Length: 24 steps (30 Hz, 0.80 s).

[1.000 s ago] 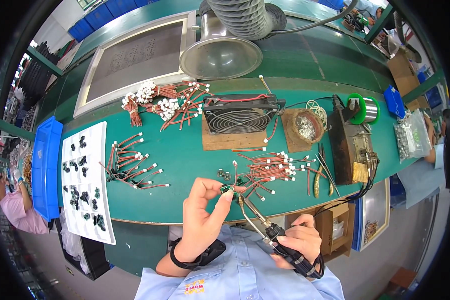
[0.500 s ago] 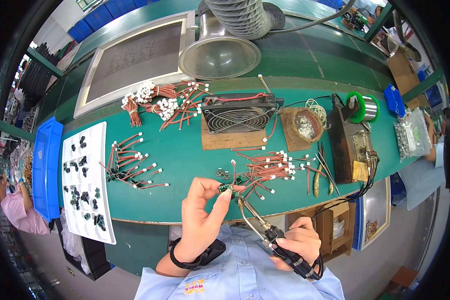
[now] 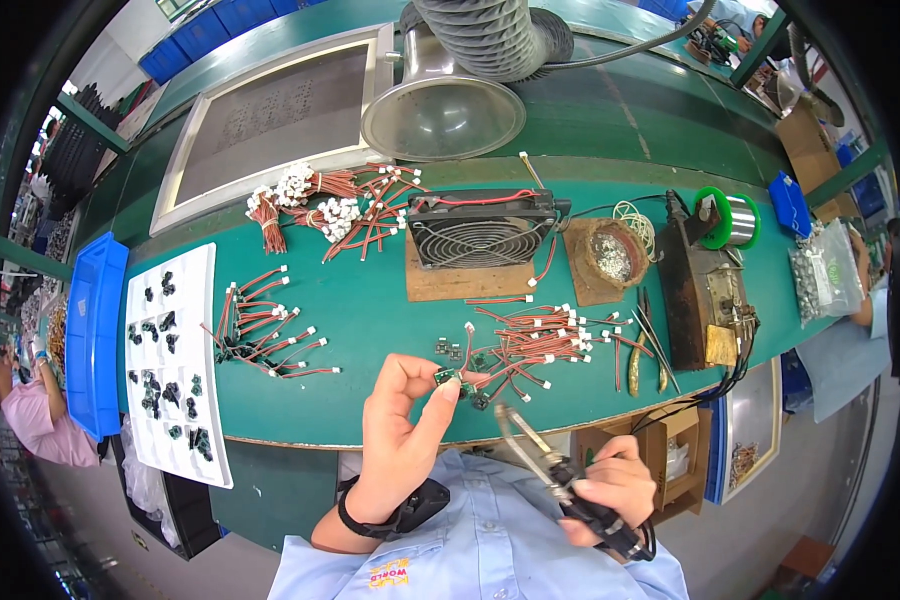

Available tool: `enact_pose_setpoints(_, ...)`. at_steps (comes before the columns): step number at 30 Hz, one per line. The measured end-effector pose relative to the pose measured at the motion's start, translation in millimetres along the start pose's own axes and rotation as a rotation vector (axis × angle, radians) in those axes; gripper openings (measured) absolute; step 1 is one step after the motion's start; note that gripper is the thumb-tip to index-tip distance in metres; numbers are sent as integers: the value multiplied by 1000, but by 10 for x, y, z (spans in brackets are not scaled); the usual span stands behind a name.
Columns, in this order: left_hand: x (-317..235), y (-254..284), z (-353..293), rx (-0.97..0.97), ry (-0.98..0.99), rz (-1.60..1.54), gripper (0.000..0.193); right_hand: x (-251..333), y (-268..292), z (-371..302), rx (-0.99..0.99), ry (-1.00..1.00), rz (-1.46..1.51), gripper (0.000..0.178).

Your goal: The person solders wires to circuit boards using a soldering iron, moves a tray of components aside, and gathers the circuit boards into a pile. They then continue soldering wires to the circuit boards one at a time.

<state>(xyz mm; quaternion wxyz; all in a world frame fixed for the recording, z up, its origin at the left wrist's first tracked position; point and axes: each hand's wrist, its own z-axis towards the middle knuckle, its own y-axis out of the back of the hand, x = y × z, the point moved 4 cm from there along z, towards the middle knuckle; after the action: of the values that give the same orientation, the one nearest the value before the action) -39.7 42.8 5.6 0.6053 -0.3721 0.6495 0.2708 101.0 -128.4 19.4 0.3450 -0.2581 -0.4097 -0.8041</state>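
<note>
Between the thumb and index finger of my left hand (image 3: 402,432) is a small green circuit board (image 3: 444,377), partly covered by the fingertips. Red and black wires run from beside it toward a pile of short wire leads with white connectors (image 3: 550,335). My right hand (image 3: 615,490) is closed round the black handle of a soldering iron (image 3: 577,490), which has a thin tube alongside its shaft. The iron's tip is right of the board and apart from it. Several loose small boards (image 3: 448,348) lie just beyond my left fingers.
A white tray (image 3: 215,400) of small parts and a blue bin (image 3: 98,340) stand at the left. Finished-looking wired boards (image 3: 260,335) lie beside the tray. Farther back are a fan (image 3: 482,235), a round pot (image 3: 615,252), tweezers (image 3: 655,345), a solder spool (image 3: 738,218) and a fume hood (image 3: 445,118).
The soldering iron has come away from the board, its tip shifting right and slightly nearer me as my right hand moved right. My left hand stays almost still, holding the board.
</note>
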Motion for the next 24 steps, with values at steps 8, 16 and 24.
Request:
enact_pose_setpoints(8, -123, -53, -2, 140, 83, -367, 5, -701, 90, -277, -623, -457, -137, 47)
enact_pose_setpoints(16, -145, -43, -26, 116, 48, -345, 6, -431, 193, -151, -572, -479, -210, 39)
enact_pose_setpoints(24, -63, -55, -10, 27, -52, -196, 12, 55, 78, -1, -99, 10, -46, 43)
